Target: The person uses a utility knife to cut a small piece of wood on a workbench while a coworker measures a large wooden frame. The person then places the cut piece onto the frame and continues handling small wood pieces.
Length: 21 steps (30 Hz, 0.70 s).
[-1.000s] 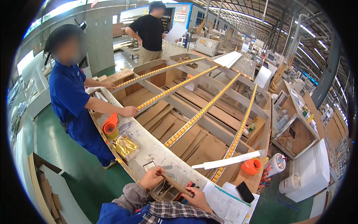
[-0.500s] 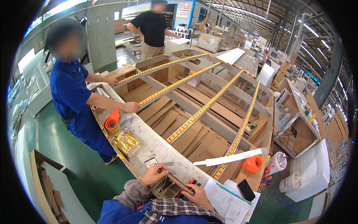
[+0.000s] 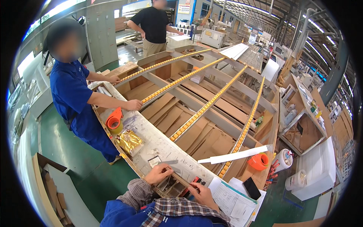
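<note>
My left hand (image 3: 158, 174) rests at the near edge of the white-topped bench (image 3: 150, 130), its thumb and fingers closed together. Whatever may be between those fingertips is hidden. Close to it lie a small notepad (image 3: 154, 161) and a flat grey metal piece (image 3: 169, 162). Below the bench edge, between my hands, is an open compartment with small dividers (image 3: 172, 185). My right hand (image 3: 203, 195) has its fingers curled at the right end of the compartment's wooden edge (image 3: 181, 179). Red-and-black tool handles (image 3: 198, 181) show just beyond that hand.
Yellow roller tracks (image 3: 211, 101) span the wooden frame over cardboard sheets. On the bench are an orange tape dispenser (image 3: 114, 120) and a gold packet (image 3: 129, 141). Papers (image 3: 232, 202), a phone (image 3: 251, 188) and another orange dispenser (image 3: 258, 161) sit rightward. A co-worker (image 3: 72, 90) stands left.
The view has shifted slightly. My right hand's fingers have moved a little at the wooden edge, and more of the red tool handles shows. My left hand stays in about the same place.
</note>
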Available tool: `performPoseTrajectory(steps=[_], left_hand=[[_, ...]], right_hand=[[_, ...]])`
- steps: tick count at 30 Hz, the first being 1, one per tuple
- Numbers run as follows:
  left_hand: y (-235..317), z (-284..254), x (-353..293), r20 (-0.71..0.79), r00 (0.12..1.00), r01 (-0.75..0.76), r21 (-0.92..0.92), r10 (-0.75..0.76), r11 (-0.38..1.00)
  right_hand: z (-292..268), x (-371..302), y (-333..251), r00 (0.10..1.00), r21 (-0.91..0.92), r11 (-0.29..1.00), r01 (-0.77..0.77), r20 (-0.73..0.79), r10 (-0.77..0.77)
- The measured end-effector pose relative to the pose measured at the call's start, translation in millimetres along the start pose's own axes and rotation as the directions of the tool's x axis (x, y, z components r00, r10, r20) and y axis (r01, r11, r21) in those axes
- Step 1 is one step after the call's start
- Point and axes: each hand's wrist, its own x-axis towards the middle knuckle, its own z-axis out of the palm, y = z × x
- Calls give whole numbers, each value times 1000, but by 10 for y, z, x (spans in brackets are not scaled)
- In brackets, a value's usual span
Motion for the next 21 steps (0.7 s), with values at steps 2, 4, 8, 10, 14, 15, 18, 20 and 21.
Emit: performPoseTrajectory(steps=[2,4,8,10,14,15,18,20,21], left_hand=[[20,-1,-1,-1,1000,-9,10,9,1000],[20,-4,5,10,1000,2,24,-2,1000],[-28,0,8,25,1000,-6,19,5,1000],[-42,4,13,20,1000,-1,20,0,1000],[-90,7,19,1,1000,-26,46,26,999],[-102,8,18,-4,999,-36,49,36,998],[-132,28,28,-16,998,-62,44,63,997],[-133,37,25,-34,997,-66,27,67,997],[-123,33,23,-25,997,-66,26,67,997]], right_hand=[[-11,-1,-13,1000,15,1000,-20,10,20],[10,3,67,1000,12,1000,-5,12,5],[19,-3,75,1000,14,1000,-13,19,13],[75,0,203,999,70,997,-33,8,32],[10,-10,48,985,11,986,-167,53,166],[-7,-1,26,974,-31,978,-205,87,207],[-33,3,26,940,-120,952,-283,164,300],[-21,6,60,928,-119,950,-290,206,310],[-23,5,61,926,-114,948,-296,209,314]])
